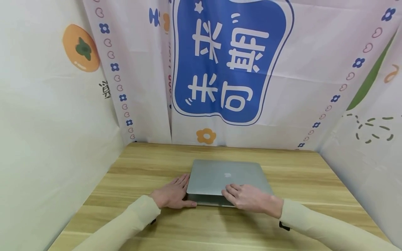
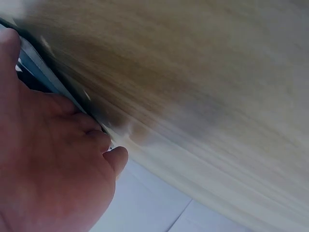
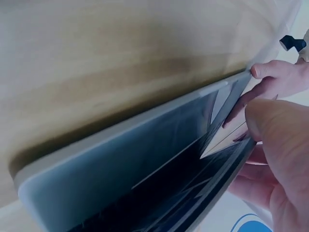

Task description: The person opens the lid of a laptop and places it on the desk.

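Observation:
A silver laptop (image 1: 208,177) lies on the wooden table, its lid raised a little above the base. My right hand (image 1: 248,198) pinches the front edge of the lid, right of its middle. In the right wrist view the thumb (image 3: 270,116) is on the screen side, with the other fingers behind the lid. The base (image 3: 120,150) and the dark, reflecting screen show through the narrow gap. My left hand (image 1: 172,194) rests at the base's front left corner, fingers straight along the left side and thumb touching the front edge.
The wooden table (image 1: 150,160) reaches to a printed cloth (image 1: 282,115) hung behind it. White sheets (image 1: 47,139) stand along the left and right sides. A dark band (image 1: 284,226) shows under the right sleeve's cuff.

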Available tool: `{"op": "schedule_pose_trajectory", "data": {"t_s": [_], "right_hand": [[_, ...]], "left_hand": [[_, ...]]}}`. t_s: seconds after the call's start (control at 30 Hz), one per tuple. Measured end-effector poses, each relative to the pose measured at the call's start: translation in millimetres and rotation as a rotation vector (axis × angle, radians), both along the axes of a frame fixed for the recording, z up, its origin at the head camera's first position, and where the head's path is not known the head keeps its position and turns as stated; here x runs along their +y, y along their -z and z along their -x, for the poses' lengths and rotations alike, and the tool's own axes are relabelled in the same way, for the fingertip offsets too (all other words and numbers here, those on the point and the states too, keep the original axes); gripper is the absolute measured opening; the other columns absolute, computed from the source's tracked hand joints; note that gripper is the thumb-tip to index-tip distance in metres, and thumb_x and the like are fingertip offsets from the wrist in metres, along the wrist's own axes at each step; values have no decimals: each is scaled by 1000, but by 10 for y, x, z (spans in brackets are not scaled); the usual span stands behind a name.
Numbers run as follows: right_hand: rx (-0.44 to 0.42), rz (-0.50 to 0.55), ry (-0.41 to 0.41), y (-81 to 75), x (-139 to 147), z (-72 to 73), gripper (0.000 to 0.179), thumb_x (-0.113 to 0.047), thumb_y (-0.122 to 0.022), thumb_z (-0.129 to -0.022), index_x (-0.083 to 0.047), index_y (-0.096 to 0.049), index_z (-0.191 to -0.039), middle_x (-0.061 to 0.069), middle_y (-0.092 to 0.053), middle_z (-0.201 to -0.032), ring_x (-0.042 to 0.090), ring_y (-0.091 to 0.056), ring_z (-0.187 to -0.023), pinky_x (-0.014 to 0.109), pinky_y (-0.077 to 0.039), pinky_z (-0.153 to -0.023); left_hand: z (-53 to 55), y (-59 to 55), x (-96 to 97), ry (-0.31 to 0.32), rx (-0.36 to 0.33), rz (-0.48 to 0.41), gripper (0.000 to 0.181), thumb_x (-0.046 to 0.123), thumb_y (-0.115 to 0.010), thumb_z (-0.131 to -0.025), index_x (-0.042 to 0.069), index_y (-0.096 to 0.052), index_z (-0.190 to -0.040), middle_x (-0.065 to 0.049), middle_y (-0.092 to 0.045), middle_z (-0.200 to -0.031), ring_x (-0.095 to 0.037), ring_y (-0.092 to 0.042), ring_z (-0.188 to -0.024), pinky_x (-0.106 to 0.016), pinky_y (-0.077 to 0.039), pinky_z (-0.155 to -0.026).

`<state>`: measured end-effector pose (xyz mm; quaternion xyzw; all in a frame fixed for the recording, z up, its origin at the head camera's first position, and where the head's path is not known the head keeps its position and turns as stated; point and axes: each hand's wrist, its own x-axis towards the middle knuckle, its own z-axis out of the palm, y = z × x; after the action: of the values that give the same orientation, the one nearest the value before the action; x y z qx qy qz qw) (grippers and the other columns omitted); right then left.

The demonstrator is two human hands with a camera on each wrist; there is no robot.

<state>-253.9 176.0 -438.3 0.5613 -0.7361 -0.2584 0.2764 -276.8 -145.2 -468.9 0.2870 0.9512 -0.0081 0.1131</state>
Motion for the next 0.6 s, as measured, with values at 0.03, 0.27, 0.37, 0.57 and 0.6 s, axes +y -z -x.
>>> {"op": "schedule_pose_trajectory", "data": {"t_s": [0.03, 0.27, 0.37, 0.57, 0.6], "right_hand": [[-6, 1, -1, -15, 9, 3, 40, -17, -67, -91, -9, -60, -129, 6, -71, -116, 16, -70, -102, 23, -59, -75], [-25, 32, -8, -136, 55, 42, 38, -11, -64, -91, -8, -61, -129, 6, -72, -117, 16, -71, -102, 23, -59, -68], [-47, 36, 2, -186, 76, 68, 39, -15, -66, -91, -8, -62, -129, 6, -72, -118, 15, -71, -103, 22, -58, -67], [-74, 61, -27, -261, 113, 143, 42, -23, -69, -88, -6, -63, -127, 5, -72, -117, 15, -71, -100, 20, -57, -64], [-84, 75, -38, -274, 118, 158, 42, -22, -70, -88, -6, -63, -126, 6, -72, -116, 15, -71, -99, 21, -57, -64]], "left_hand": [[2, 2, 0, 1, -1, -4, 108, 80, -37, -87, -1, -18, -155, -19, -11, -164, -31, -12, -153, -44, -21, -123], [24, -3, -6, 1, -13, -27, 106, 78, -40, -88, -3, -21, -154, -22, -12, -163, -32, -13, -153, -44, -22, -123], [29, -12, -4, 6, -7, -30, 101, 76, -42, -89, -3, -30, -151, -23, -13, -163, -33, -14, -153, -45, -22, -123], [16, -31, 0, 19, -16, -28, 98, 73, -44, -90, 0, -29, -152, -21, -10, -164, -34, -12, -153, -47, -22, -123], [13, -33, -1, 17, -21, -24, 98, 73, -44, -90, 0, -28, -153, -20, -9, -164, -34, -12, -153, -46, -21, -123]]}}
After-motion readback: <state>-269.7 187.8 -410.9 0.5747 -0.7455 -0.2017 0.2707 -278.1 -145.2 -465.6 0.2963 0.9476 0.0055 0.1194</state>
